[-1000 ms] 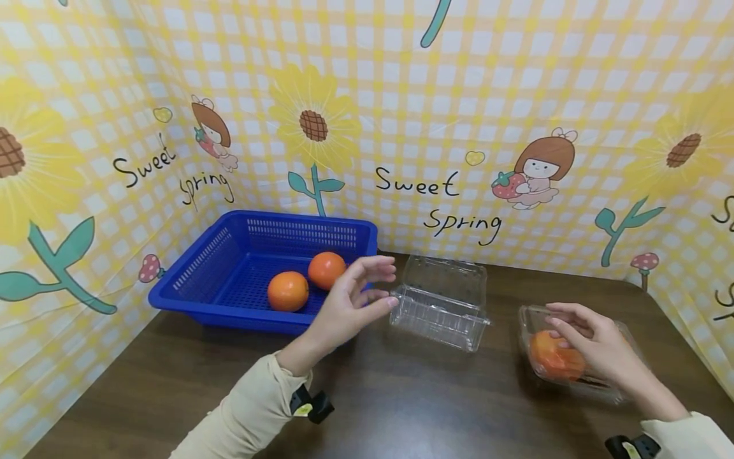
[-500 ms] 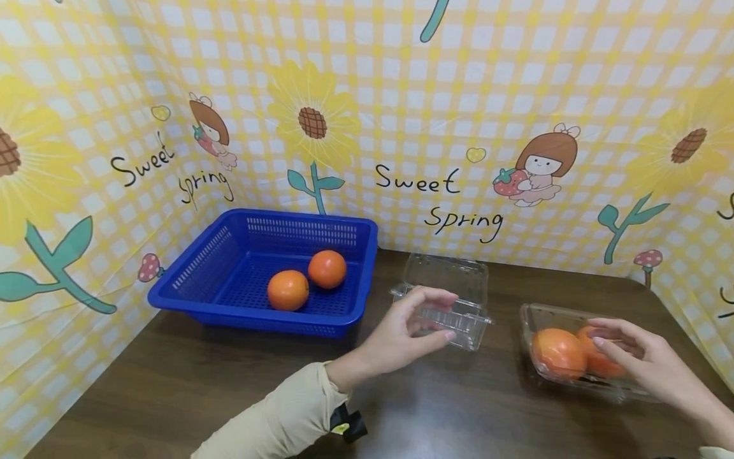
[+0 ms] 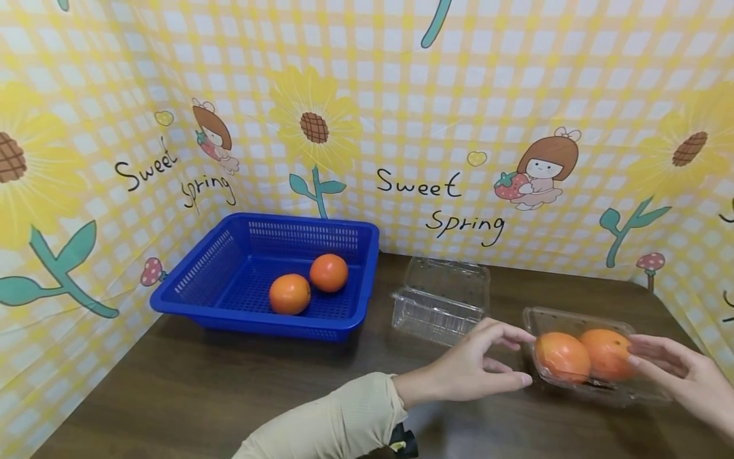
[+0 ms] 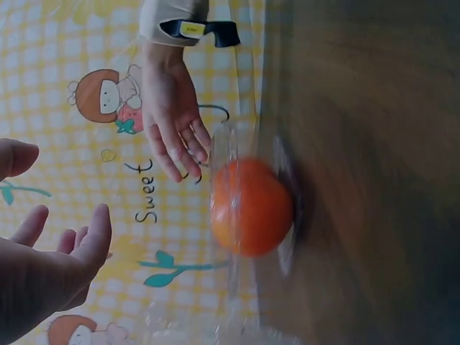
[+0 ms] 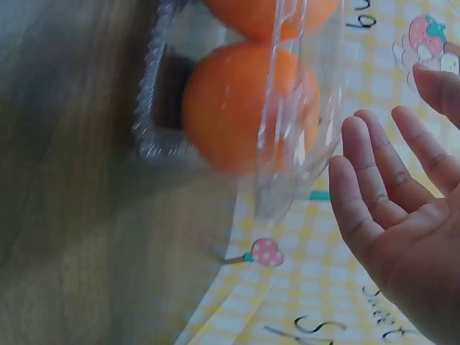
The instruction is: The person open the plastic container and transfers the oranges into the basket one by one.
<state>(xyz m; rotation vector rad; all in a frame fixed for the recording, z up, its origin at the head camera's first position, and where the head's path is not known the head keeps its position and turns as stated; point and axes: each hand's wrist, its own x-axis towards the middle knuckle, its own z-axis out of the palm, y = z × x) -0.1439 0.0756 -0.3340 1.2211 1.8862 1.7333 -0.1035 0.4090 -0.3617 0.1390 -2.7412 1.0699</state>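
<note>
A clear plastic clamshell box [image 3: 608, 398] holding two oranges stands at the right of the table in the head view. Inside, the left orange [image 3: 564, 357] and the right orange [image 3: 608, 354] sit side by side. My left hand [image 3: 473, 360] is at the box's left end, thumb and fingers spread apart with nothing between them. At the opposite end is my right hand [image 3: 688, 379], its fingers loosely extended and overlapping the box in this view. The right wrist view puts those fingertips [image 5: 352, 133] close beside the box's clear plastic edge.
A second clamshell box [image 3: 441, 309], lid raised, stands behind my left hand. The blue basket [image 3: 252, 319] at the left holds two more oranges [image 3: 289, 294]. Yellow checked cloth [image 3: 401, 115] walls off the back and sides of the brown table [image 3: 229, 382].
My left hand has moved right, from beside the basket to the filled box. My right hand has shifted right from above the box to its right end, uncovering the oranges.
</note>
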